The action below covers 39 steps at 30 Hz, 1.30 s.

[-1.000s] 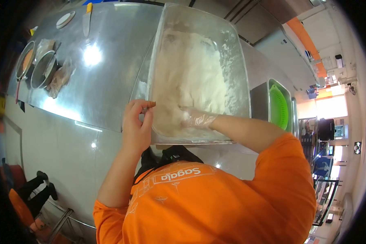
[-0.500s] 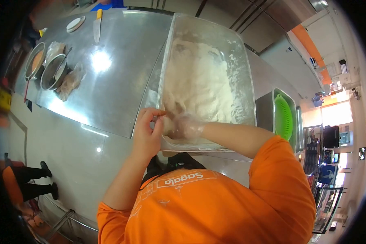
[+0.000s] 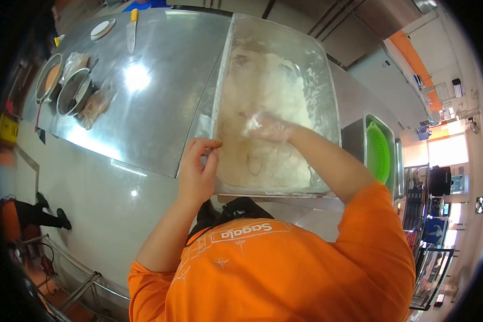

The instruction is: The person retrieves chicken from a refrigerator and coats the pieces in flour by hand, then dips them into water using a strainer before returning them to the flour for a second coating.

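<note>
A large rectangular metal tray [image 3: 331, 107] stands in front of me, its floor spread with white and pale tan flour [image 3: 290, 102]. My right hand [image 3: 271, 127], in a clear plastic glove, is over the middle of the flour with white powder about its fingers. Motion smears those fingers, and I cannot tell whether they hold some flour. At the tray's near left corner, my bare left hand [image 3: 198, 166] is closed on the rim, index finger and thumb curled toward each other.
On the steel table [image 3: 155, 107] to the left lie a knife [image 3: 132, 33], a round white lid [image 3: 102, 29], two metal pots [image 3: 70, 96] and plastic bags [image 3: 97, 104]. A green basket [image 3: 377, 155] sits in a metal bin at right. Another person's legs [image 3: 43, 212] show lower left.
My right hand has moved from the tray's near left corner up and right to the middle of the flour. The left hand stays at the rim. The other person's legs have shifted.
</note>
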Available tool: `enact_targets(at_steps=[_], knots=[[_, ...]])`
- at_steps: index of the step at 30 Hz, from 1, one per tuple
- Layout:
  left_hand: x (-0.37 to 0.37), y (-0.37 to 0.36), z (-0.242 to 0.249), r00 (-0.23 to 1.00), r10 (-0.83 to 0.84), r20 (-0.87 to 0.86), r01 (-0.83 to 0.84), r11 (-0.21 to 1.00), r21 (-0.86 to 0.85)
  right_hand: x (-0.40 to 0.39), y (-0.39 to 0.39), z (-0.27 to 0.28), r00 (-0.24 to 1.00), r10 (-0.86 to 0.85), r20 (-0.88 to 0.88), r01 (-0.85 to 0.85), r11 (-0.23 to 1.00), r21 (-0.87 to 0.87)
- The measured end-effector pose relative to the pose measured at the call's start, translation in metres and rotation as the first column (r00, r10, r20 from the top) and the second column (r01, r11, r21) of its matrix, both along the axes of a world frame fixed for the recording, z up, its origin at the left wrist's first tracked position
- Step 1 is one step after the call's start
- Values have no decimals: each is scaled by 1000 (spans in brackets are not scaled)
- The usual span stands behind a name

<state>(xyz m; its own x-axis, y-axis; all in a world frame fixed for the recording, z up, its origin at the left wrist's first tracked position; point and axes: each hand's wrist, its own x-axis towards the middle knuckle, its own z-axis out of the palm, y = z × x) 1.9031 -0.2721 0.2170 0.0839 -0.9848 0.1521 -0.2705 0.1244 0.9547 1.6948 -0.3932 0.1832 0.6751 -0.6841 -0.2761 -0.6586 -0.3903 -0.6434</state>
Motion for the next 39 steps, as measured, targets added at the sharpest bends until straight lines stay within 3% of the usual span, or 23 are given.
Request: enact_targets(at_steps=[4, 6, 8, 9, 10, 11, 14, 15, 16, 18, 20, 22, 24, 26, 28, 31, 33, 36, 38, 39], knots=[[2, 0, 3, 999, -18, 49, 17, 1000, 17, 47, 39, -3, 956, 11, -294, -101, 951, -292], [1, 0, 1, 999, 9, 49, -8, 999, -37, 57, 57, 3, 905, 66, -419, -194, 943, -270], [-1, 0, -1, 999, 18, 40, -16, 998, -55, 51, 61, -2, 842, 266, -469, -337, 938, -73], [-2, 0, -1, 999, 22, 31, -20, 999, -49, 45, 59, -4, 968, 126, -216, -62, 958, 281], [-2, 1, -1, 999, 28, 22, -27, 999, -43, 37, 55, -6, 991, -127, -30, 116, 759, 640], [-2, 1, -1, 999, 24, 28, -23, 999, -48, 29, 50, -6, 906, -421, 39, 147, 402, 904], [-2, 3, 2, 999, 45, 24, -44, 998, -52, 12, 37, 16, 782, -615, 106, 176, 382, 907], [-2, 3, 4, 999, 46, 22, -45, 998, -50, -2, 30, 18, 917, -316, 243, 140, 826, 545], [-3, 3, 5, 999, 38, 24, -37, 998, -51, -19, 22, 19, 981, 26, 193, -30, 999, 23], [-2, 1, 2, 999, 26, 23, -24, 998, -61, -35, 27, 22, 968, 201, -153, -239, 925, -296], [-1, -1, 1, 999, 22, 29, -20, 998, -64, -40, 52, 22, 898, 101, -429, -79, 994, 70], [-2, 0, 3, 999, 23, 49, -20, 998, -54, -25, 73, -11, 747, 408, -525, -346, 913, 217], [0, -1, 2, 995, 18, 103, -12, 998, -61, 5, 87, 10, 916, 204, -347, -94, 947, 307], [0, -1, 2, 993, 12, 116, -4, 998, -66, 15, 86, -15, 990, 102, -102, -77, 971, 228], [-1, -1, 1, 996, 10, 85, -4, 998, -66, 26, 78, -20, 1000, 2, 29, -8, 977, 212], [-1, 1, -1, 1000, 14, 26, -13, 999, -48, 38, 58, -6, 981, -132, 140, 103, 975, 196], [-2, 1, 0, 999, 28, 39, -27, 999, -30, 28, 42, 17, 918, -140, 372, 129, 990, 55], [-2, 1, 1, 997, 36, 63, -34, 999, -34, 14, 10, 46, 990, -140, 7, 140, 989, -58], [-2, 2, -2, 995, 41, 91, -37, 998, -47, -5, -21, -25, 1000, 29, 2, -29, 997, -75], [-2, 2, -6, 993, 46, 112, -39, 997, -59, 4, -26, -23, 986, 104, -132, -117, 989, -91]])
